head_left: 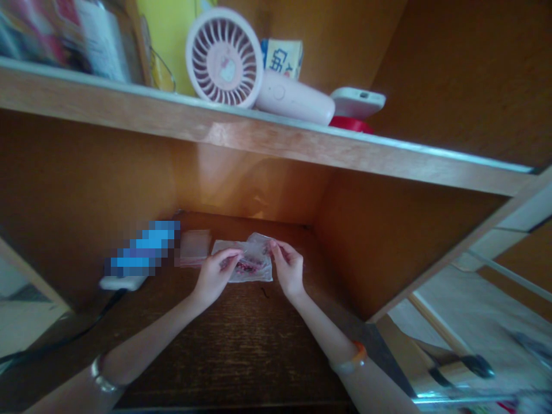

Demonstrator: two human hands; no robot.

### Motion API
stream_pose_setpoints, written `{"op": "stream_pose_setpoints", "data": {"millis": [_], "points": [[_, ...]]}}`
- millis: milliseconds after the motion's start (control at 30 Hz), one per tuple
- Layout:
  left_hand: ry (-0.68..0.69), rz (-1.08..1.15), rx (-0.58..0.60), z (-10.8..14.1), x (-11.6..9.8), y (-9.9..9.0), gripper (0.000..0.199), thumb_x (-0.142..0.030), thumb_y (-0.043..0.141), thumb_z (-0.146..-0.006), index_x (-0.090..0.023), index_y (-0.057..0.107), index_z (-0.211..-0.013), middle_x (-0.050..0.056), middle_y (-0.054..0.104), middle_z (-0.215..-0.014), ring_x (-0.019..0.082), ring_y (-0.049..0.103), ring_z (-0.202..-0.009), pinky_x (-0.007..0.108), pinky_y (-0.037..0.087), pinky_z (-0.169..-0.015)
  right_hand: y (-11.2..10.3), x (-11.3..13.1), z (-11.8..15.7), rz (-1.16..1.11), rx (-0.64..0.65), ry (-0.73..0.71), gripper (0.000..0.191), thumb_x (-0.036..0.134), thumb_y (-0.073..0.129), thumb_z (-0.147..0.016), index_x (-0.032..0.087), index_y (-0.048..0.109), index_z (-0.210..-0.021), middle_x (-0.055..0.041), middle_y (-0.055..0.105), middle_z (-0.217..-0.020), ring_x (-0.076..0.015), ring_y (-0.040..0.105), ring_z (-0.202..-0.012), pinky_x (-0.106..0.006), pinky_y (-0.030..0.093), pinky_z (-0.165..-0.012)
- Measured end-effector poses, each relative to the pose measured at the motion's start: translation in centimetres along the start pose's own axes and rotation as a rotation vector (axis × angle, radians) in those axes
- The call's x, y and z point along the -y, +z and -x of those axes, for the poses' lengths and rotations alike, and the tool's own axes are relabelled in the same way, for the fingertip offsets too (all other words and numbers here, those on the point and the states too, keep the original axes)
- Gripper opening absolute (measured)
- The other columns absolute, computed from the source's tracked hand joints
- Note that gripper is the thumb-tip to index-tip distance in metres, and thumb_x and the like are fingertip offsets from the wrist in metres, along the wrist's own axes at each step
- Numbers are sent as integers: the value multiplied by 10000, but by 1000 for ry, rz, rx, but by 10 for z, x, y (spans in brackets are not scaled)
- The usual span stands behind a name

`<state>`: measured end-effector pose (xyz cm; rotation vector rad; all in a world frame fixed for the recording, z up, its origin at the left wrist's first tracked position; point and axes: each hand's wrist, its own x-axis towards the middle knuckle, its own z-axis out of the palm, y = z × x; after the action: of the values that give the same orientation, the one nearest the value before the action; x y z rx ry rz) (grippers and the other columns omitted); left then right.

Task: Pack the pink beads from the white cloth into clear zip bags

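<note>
A small clear plastic bag (pixel 257 246) is stretched between my two hands. My left hand (pixel 215 279) is closed in a pinch at its left edge, and the thumb and fingers of my right hand (pixel 288 267) grip its right side. Just under it, on the dark wooden surface, lies a larger clear plastic bag (pixel 261 275) with many tiny red and dark pieces in it, perhaps beads. My left fingers partly cover this larger bag. To the left of it rests a stack of flat clear bags (pixel 195 246).
A phone with a blurred screen (pixel 144 247) leans at the left, on a white block (pixel 123 283) with a black cable (pixel 97 322). Overhead, a shelf edge (pixel 259 132) carries a pink handheld fan (pixel 224 60) and a white device (pixel 357 102). Wooden side walls enclose the space.
</note>
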<state>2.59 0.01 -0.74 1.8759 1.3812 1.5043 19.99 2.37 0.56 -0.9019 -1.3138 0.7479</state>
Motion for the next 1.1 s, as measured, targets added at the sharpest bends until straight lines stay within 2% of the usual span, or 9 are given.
{"op": "stream_pose_setpoints", "data": {"millis": [200,500,600,667,767,933,1100], "points": [[1,8,-12,-1,3,-1,216,-340,523,-832,-194,669,-896,38,715,-921,186,666,-851,307,532,-795,1,-7,0,-146,54,58,227,339,665,-731,185,674,-897,-48,708,-847,-191,660,-758,-329,531,-727],[-13,54,31,0,-7,-1,202,-327,536,-830,-188,667,-895,37,716,-917,184,671,-836,286,549,-756,-1,0,-1,-113,0,76,148,287,704,-682,172,674,-770,-40,701,-744,-174,649,-675,-307,532,-660],[-15,56,30,0,-8,-2,202,-317,537,-832,-178,666,-902,41,715,-925,182,671,-839,277,549,-753,0,-2,-1,-129,16,62,187,318,695,-701,171,673,-814,-42,702,-769,-166,645,-685,-296,524,-662],[-5,55,14,-1,-6,-2,197,-311,539,-832,-179,668,-902,40,714,-929,177,669,-845,272,544,-760,0,-4,-1,-98,62,51,228,350,689,-707,170,678,-848,-46,704,-807,-168,643,-710,-290,516,-670],[2,56,-11,-2,-2,-3,195,-309,543,-831,-181,672,-903,38,715,-921,172,667,-837,273,540,-760,0,-7,-1,2,106,36,219,367,670,-721,167,701,-803,-42,707,-799,-170,636,-720,-281,498,-677],[-4,86,-15,-2,-2,-1,184,-295,558,-820,-174,678,-888,39,717,-903,167,667,-822,262,536,-755,-3,-7,-1,90,88,24,219,373,644,-740,166,710,-715,-23,688,-684,-153,601,-627,-257,458,-594],[-10,117,-3,-1,-4,0,180,-294,567,-811,-173,682,-878,39,720,-894,169,671,-809,256,541,-734,-3,-5,-1,94,53,11,171,329,650,-726,166,700,-726,-32,694,-717,-160,614,-658,-261,472,-620]]}}
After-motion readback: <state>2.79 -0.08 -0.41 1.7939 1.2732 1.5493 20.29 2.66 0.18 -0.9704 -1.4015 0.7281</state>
